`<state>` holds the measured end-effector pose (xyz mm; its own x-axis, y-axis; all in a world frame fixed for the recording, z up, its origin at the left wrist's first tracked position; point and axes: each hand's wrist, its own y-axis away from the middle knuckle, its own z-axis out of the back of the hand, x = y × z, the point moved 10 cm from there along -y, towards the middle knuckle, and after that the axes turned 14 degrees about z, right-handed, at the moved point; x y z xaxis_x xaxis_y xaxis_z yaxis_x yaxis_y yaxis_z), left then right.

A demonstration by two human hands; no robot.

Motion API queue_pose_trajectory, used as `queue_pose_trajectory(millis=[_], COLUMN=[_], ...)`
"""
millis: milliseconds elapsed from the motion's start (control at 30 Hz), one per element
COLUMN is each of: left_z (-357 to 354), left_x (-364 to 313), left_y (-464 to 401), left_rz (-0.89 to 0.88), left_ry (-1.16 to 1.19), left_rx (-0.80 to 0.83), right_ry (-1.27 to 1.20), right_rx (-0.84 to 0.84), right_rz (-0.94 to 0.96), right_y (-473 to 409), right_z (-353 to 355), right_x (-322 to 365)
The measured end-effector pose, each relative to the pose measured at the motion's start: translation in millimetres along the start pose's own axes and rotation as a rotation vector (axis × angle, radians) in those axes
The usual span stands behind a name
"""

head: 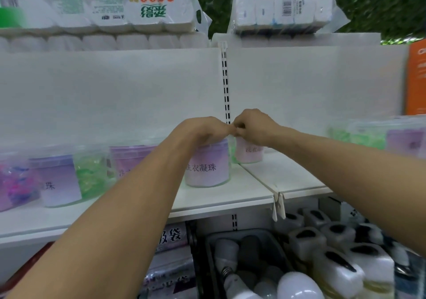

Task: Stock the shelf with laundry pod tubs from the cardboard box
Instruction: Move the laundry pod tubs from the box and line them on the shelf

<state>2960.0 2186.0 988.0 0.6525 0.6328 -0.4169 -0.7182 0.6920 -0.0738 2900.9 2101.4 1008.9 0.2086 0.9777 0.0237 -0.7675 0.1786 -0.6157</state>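
At the far left of the frame a tub of pink and blue pods (13, 183) already stood on the shelf (219, 197), then a purple-labelled tub (57, 181), a green-filled one (92, 172) and another purple tub (126, 160) behind the left forearm. In the middle, the left hand (200, 130) rested on the lid of a purple tub (207, 167), its fingers curled down over the top. Just beside it the right hand (253, 128) gripped the top of a smaller-looking tub (249, 151) set further back, across the shelf join; the two hands touched at the fingertips. Further right lay bare shelf, then blurred green and purple tubs (380, 137) at the right edge. The cardboard box was out of view, so how many tubs remained I could not tell. I judged the job well under way, with the gap right of centre not yet filled.
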Motion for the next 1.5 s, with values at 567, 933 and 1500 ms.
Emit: queue_pose_trajectory(millis=[567, 933, 1500], left_z=[11, 5, -1], left_x=[3, 19, 23], left_y=[2, 104, 102], left_rz=[-0.002, -0.253, -0.224], left_ry=[-0.148, -0.031, -0.043], left_rx=[-0.157, -0.812, -0.823], right_ry=[-0.057, 0.215, -0.079], right_rx=[0.182, -0.169, -0.088], right_rz=[-0.01, 0.073, 0.089], right_y=[28, 162, 151], right_z=[-13, 124, 104], right_x=[-20, -39, -57])
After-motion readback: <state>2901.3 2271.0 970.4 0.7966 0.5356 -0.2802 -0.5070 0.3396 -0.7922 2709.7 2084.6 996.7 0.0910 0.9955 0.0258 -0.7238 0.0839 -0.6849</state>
